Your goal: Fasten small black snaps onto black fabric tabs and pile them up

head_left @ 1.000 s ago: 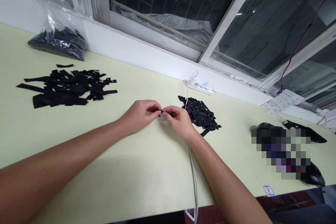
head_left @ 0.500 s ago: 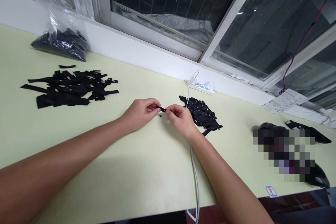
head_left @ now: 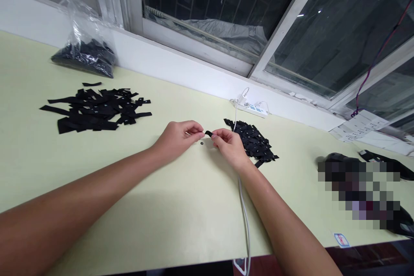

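Hands meet at the middle of the pale green bench (head_left: pixel 181 220). The left hand (head_left: pixel 176 138) and the right hand (head_left: pixel 228 144) each pinch one end of a short black fabric strip (head_left: pixel 208 133) between thumb and fingertips, the other fingers curled in. The strip hangs just above the bench, stretched between the two hands, its long axis running left to right across the view, so neither hand is nearer to it than the other. Just below it, a small dark ring-shaped piece (head_left: pixel 202 142) lies on the bench; whether it touches the strip cannot be told.

Just beside the right hand, on its far right side, sits a heap of small folded black pieces (head_left: pixel 254 142), close enough that the knuckles nearly reach it. Well apart to the left lies a loose pile of longer black strips (head_left: pixel 97 110), and beyond it, against the wall, a clear plastic bag (head_left: pixel 84 49) of more black pieces. A white cable (head_left: pixel 245 215) runs from under the right forearm to the near edge, and a white power strip (head_left: pixel 252 108) rests by the window sill.
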`<state>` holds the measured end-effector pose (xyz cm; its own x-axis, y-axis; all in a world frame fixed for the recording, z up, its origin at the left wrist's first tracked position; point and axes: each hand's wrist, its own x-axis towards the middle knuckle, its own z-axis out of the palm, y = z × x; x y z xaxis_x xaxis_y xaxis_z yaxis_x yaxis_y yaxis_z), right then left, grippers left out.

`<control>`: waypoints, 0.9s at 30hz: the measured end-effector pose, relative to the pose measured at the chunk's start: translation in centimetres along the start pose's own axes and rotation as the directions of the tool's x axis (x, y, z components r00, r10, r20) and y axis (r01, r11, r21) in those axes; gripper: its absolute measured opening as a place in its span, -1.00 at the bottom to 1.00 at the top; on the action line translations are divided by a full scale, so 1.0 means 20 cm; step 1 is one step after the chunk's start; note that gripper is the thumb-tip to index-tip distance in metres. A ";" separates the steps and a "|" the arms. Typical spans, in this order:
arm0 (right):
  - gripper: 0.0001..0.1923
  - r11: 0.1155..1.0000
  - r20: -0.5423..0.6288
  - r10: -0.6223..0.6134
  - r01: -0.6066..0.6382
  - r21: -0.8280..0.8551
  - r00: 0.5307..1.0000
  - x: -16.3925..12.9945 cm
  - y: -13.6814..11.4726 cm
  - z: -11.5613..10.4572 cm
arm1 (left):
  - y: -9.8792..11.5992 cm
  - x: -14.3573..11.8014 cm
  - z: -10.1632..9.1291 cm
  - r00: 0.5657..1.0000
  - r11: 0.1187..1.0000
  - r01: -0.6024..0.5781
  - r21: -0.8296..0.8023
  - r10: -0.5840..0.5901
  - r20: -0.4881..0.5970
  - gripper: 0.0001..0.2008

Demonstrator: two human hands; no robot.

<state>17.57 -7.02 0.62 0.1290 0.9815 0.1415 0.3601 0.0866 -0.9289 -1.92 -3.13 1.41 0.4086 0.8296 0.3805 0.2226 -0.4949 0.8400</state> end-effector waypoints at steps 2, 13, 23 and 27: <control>-0.77 1.000 0.005 -0.015 0.015 -0.004 1.000 0.00 0.01 0.00 | 0.01 -0.01 0.01 0.998 0.998 -0.051 0.026 0.050 0.038 -0.81; -0.80 0.985 -0.047 -0.082 0.073 -0.157 0.996 0.00 0.01 0.00 | 0.01 -0.02 0.03 0.990 0.992 -0.120 0.024 0.122 -0.066 -0.80; -0.83 0.986 0.116 -0.158 0.162 -0.024 0.981 -0.05 -0.06 0.03 | -0.03 -0.01 0.03 0.977 0.972 -0.212 0.103 0.213 0.000 -0.87; -0.82 0.990 0.126 -0.143 0.144 0.000 0.982 -0.04 -0.07 0.03 | -0.02 -0.01 0.03 0.984 0.986 -0.165 -0.007 0.165 0.063 -0.86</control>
<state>16.43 -7.91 1.53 -0.0414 0.9727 0.2284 0.3748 0.2270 -0.8989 -1.50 -3.24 0.73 0.4949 0.7184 0.4889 0.1457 -0.6233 0.7683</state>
